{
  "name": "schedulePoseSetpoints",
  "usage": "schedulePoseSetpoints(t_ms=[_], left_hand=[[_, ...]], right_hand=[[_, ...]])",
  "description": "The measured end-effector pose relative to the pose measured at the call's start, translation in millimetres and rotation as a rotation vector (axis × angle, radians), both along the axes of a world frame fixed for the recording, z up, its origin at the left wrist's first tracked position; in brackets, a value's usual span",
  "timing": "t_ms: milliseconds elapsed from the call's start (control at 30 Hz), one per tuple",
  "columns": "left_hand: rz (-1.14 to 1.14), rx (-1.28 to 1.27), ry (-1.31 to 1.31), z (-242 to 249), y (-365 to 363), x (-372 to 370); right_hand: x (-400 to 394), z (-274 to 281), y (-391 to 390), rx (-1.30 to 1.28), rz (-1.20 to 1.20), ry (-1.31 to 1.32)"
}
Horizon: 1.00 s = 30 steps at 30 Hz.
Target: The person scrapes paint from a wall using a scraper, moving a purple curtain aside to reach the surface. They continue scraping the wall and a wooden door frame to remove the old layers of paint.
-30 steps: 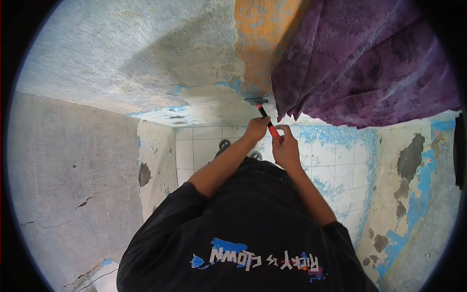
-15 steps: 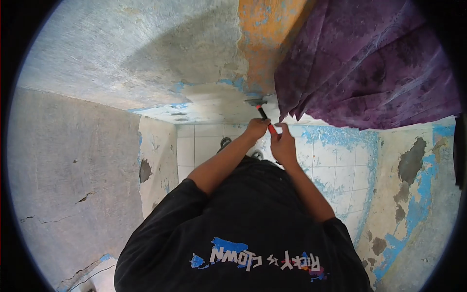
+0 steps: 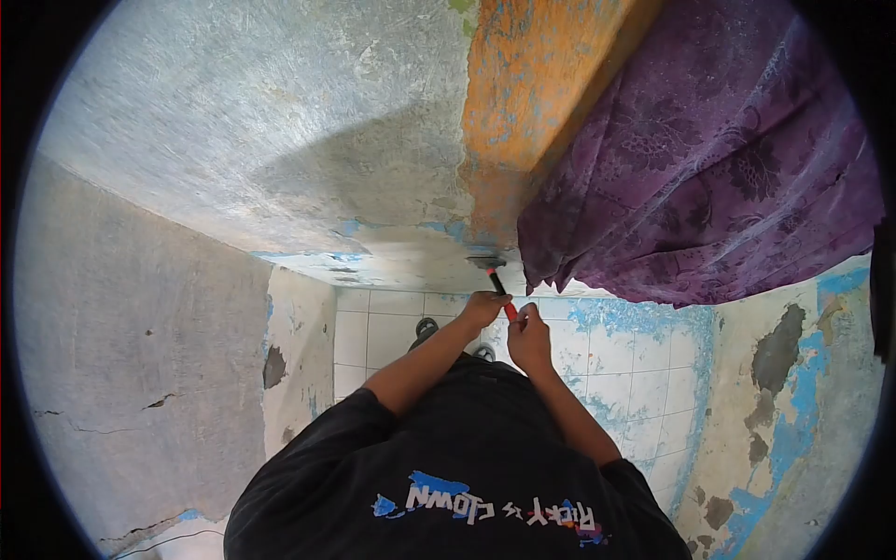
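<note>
A scraper [image 3: 497, 278] with a wide dark blade and a black and red handle reaches up from my hands, its blade against the lower part of the pale wall [image 3: 411, 257]. My left hand [image 3: 484, 309] is closed round the handle's middle. Just right of it, my right hand [image 3: 529, 340] is closed at the red lower end of the handle. Bits of blue paint show on the wall above the blade.
A purple patterned cloth [image 3: 691, 177] hangs at the right, close to the blade. Beside it runs an orange painted strip [image 3: 518, 84]. White floor tiles [image 3: 611, 350] carry blue flakes. Side walls stand left [image 3: 149, 308] and right [image 3: 779, 420]. My feet show below the hands.
The whole view has tilted upward, so wall, cloth, hands and scraper sit lower in the picture. Both hands still hold the scraper, and its blade remains at the wall.
</note>
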State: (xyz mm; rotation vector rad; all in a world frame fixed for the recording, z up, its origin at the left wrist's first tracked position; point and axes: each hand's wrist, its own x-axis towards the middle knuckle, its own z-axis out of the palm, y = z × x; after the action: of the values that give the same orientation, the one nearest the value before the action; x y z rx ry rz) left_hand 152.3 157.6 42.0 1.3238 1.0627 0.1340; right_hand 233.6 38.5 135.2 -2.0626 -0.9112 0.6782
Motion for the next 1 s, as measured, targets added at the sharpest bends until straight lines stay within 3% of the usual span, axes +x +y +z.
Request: schedulePoseSetpoints(t_ms=[33,67,100,167,267,300,367,400,433,567,600,700,733,833,900,967,1000], left_hand=[[-0.002,-0.091,0.059,-3.2,6.3,4.2],[0.009,0.025,-0.019,-5.5,0.2,4.4],[0.123,0.012,-0.079,5.6,-7.6,10.2],[0.047,0.066,-0.105,39.7,-8.1,4.9],[0.061,-0.179,0.049,2.1,2.7,4.2],[0.041,-0.053,0.155,-34.3,3.3,7.1],[0.199,-0.074,-0.069,-18.0,-7.8,8.8],[0.157,-0.055,-0.125,32.8,-9.7,8.0],[0.102,-0.027,-0.144,40.3,-7.6,6.9],[0.099,0.011,0.031,-37.0,-4.8,0.6],[0.084,0.032,0.049,-46.3,-3.5,3.4],[0.164,0.045,-0.178,22.3,-11.8,8.9],[0.310,0.149,-0.151,3.3,-19.9,13.7],[0.026,0.001,0.022,-40.7,-3.5,8.8],[-0.082,0.406,-0.077,-66.0,0.4,12.1],[0.120,-0.011,-0.143,21.5,-12.7,8.0],[0.012,0.136,-0.143,-21.6,-10.3,6.0]], right_hand=[[-1.1,-3.6,1.3,0.016,0.025,-0.045],[0.2,-1.9,-3.8,0.012,0.014,-0.038],[1.7,18.1,-1.6,0.009,0.009,-0.030],[1.4,62.5,-1.5,-0.047,-0.035,0.083],[4.0,-1.1,-1.0,-0.053,0.023,0.027],[4.4,-16.2,0.3,-0.051,0.032,0.005],[5.0,10.9,-1.5,0.003,0.033,0.020],[7.4,38.2,0.3,-0.034,0.011,0.068],[5.0,54.6,-0.1,-0.080,-0.016,0.130],[2.6,-22.5,-1.2,0.001,0.053,-0.008],[0.6,-20.0,-1.2,-0.001,0.047,-0.030],[5.5,39.9,-2.4,-0.005,0.011,0.057],[3.9,44.3,0.9,-0.037,0.003,0.054],[3.0,-13.6,4.1,-0.029,0.036,-0.015],[10.3,7.3,5.2,-0.005,0.016,0.007],[2.5,39.7,-5.4,-0.032,-0.040,0.082],[-0.1,34.9,-3.8,-0.037,-0.056,0.058]])
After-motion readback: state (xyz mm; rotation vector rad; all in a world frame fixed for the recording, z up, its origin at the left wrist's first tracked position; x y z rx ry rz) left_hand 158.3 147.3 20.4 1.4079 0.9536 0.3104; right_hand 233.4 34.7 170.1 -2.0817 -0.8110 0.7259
